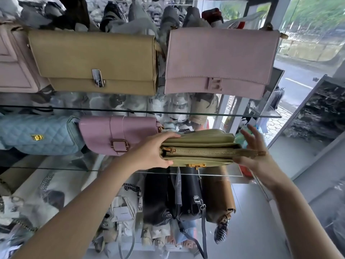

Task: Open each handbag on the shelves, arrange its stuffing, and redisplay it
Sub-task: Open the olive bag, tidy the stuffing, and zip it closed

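Observation:
A pale olive-green handbag [199, 146] with a gold zip along its top and a gold clasp lies at the right end of the middle glass shelf [74, 168]. My left hand [153, 151] grips its left end, thumb below and fingers over the top. My right hand [252, 146] holds its right end by the zip's end, fingers spread behind the bag. The zip looks closed, and no stuffing shows.
Left of it on the same shelf stand a pink buckled bag [119, 134] and a blue quilted bag [37, 134]. The upper shelf [242, 114] carries a tan bag [95, 60] and a pink "B" bag [220, 60]. Black and brown bags [186, 195] sit below.

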